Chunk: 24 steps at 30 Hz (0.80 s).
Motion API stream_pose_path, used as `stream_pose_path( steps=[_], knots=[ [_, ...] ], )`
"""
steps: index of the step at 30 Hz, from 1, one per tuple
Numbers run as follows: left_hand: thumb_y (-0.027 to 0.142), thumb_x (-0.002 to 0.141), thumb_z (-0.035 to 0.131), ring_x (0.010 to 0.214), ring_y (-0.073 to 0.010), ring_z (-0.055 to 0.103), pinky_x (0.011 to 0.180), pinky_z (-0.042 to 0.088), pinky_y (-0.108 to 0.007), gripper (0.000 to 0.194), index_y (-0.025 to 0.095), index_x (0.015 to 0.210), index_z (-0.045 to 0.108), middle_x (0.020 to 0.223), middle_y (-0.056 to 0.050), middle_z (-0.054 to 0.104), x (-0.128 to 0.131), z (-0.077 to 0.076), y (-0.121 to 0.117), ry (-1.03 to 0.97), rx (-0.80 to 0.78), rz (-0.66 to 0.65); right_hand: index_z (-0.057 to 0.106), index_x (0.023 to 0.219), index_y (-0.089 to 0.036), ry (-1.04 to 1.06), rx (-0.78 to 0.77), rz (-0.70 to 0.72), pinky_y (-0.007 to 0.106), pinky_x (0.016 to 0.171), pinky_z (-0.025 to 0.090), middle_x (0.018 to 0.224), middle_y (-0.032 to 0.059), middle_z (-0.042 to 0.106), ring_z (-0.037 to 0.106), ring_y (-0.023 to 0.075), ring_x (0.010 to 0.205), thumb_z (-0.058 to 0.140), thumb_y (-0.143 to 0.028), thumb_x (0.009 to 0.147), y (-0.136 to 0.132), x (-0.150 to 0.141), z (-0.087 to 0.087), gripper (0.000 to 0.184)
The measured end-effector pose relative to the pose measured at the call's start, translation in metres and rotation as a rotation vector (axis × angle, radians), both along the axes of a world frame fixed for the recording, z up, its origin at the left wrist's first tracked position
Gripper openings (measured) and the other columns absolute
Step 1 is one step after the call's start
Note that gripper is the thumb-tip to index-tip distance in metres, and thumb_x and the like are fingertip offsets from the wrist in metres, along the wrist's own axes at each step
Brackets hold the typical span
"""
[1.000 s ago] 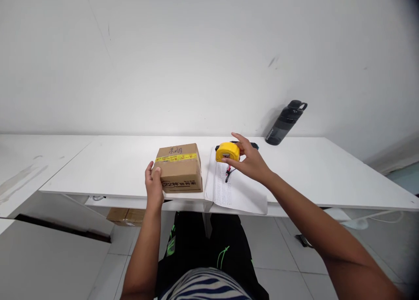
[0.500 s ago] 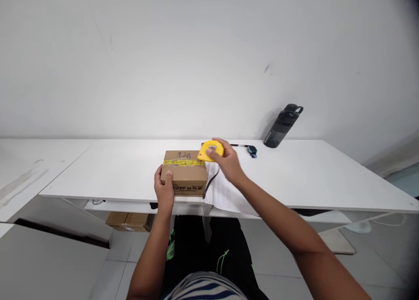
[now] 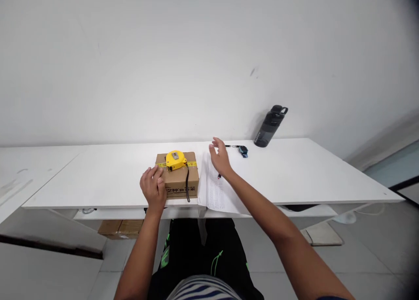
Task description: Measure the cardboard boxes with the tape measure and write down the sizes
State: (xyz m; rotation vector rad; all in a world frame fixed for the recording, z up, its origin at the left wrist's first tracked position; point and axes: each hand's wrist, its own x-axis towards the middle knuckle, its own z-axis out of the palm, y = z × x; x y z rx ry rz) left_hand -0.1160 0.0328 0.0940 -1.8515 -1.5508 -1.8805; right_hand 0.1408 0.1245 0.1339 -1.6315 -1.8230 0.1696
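Note:
A small cardboard box (image 3: 182, 182) with yellow tape sits near the front edge of the white table (image 3: 294, 169). A yellow tape measure (image 3: 176, 159) lies on top of the box, its black strap hanging down the front. My left hand (image 3: 152, 187) rests against the box's left side with fingers loosely apart, holding nothing. My right hand (image 3: 220, 157) hovers open above a printed paper sheet (image 3: 218, 191), just right of the box. A pen tip shows under that hand.
A dark water bottle (image 3: 270, 126) stands at the back by the wall. A small blue device with a black cord (image 3: 242, 150) lies in front of it. More cardboard boxes (image 3: 121, 228) sit on the floor under the table. Another white table (image 3: 22, 178) adjoins on the left.
My right hand carried the tape measure left, set it on top of the box and let go, then drew back to the right. My left hand loosened against the box's side.

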Motion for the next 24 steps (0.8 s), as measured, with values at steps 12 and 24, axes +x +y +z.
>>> stream_pose_path(
  steps=[12, 24],
  knots=[
    [0.051, 0.089, 0.053, 0.138, -0.0320, 0.033, 0.117, 0.010, -0.052, 0.040, 0.020, 0.108, 0.069, 0.133, -0.016, 0.057, 0.020, 0.013, 0.070, -0.001, -0.067, 0.115, 0.051, 0.135, -0.023, -0.751, -0.258, 0.312, 0.033, 0.078, 0.040, 0.117, 0.0140, 0.059, 0.062, 0.0213, 0.087, 0.042, -0.012, 0.093, 0.009, 0.104, -0.051, 0.044],
    [0.055, 0.092, 0.043, 0.142, -0.0313, 0.035, 0.113, 0.030, -0.050, 0.061, 0.020, 0.142, 0.046, 0.152, -0.014, 0.041, 0.120, -0.022, 0.049, 0.875, -0.624, -0.608, 0.061, 0.111, -0.019, -0.233, -0.220, 0.174, 0.031, 0.065, 0.039, 0.079, 0.0091, 0.067, 0.061, 0.0217, 0.069, 0.042, -0.041, 0.097, 0.014, 0.100, -0.074, 0.032]
  ],
)
